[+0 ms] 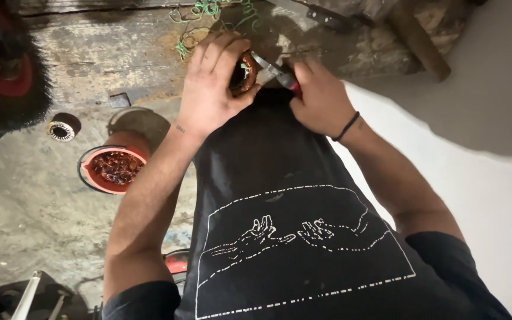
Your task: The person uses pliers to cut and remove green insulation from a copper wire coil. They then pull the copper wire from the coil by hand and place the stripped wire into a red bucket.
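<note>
My left hand (211, 83) wraps around a small round motor stator with copper windings (243, 74), holding it against the edge of a worn wooden bench (120, 53). My right hand (321, 98) grips red-handled pliers (277, 71), whose metal jaws reach into the stator's opening. Both hands meet just above my black printed shirt (280, 195). Most of the stator is hidden by my left fingers.
Green wire scraps (200, 18) lie on the bench behind my hands, beside a dark-handled tool (321, 15). An orange bucket holding copper scrap (114, 168) stands on the concrete floor at left, near a small round wound part (61, 129). A white wall is at right.
</note>
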